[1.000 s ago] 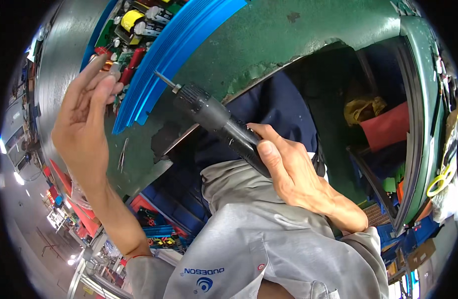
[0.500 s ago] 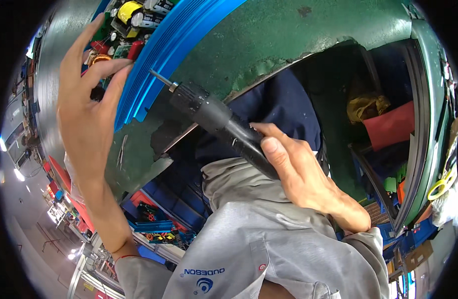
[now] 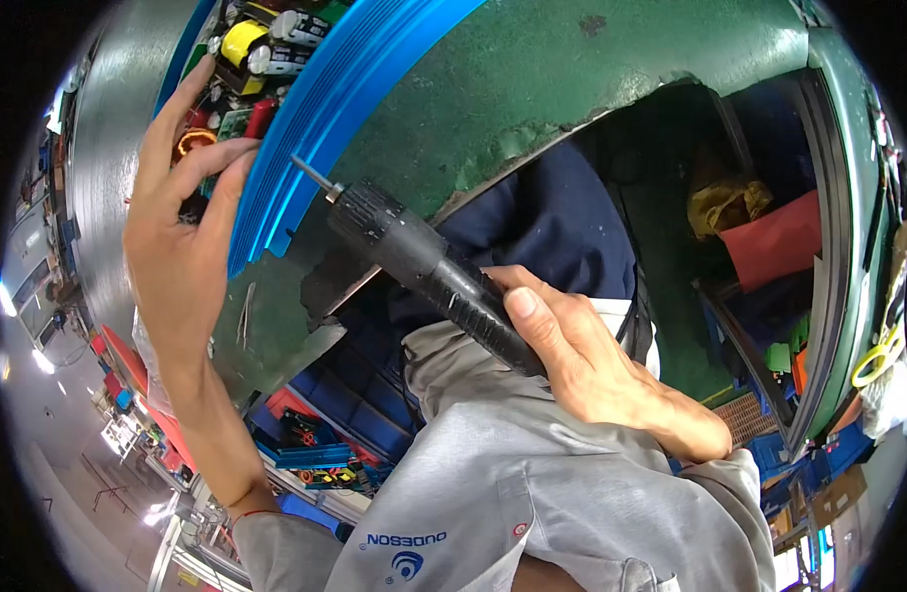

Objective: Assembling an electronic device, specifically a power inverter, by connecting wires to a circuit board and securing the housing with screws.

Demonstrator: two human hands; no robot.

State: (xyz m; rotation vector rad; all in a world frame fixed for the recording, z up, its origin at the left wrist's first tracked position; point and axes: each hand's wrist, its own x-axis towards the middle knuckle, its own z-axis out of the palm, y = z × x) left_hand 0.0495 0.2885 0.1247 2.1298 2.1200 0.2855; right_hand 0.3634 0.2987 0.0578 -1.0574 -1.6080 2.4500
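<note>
A blue ribbed metal housing [image 3: 320,123] stands at the upper left, and a circuit board with several components fills it. Among these are a yellow-wrapped transformer [image 3: 244,42], dark capacitors [image 3: 279,59] and a copper-wound coil [image 3: 194,141]. My left hand [image 3: 182,212] reaches over the board. Its thumb and forefinger pinch together at the housing's inner wall, hiding what lies between them, while another finger stretches toward the transformer. My right hand [image 3: 591,360] wraps round a black electric screwdriver [image 3: 424,261]. The tool's bit points up and left, close to the housing's outer side.
A worn green work surface [image 3: 572,74] with a ragged front edge lies around the housing. Right of my lap, a shelf space holds a red sheet [image 3: 774,242] and a yellowish bag [image 3: 726,209]. A blue tray [image 3: 315,456] of parts sits lower left.
The housing and my left hand have shifted slightly down in the view. The screwdriver has moved a little left, its bit still beside the housing wall.
</note>
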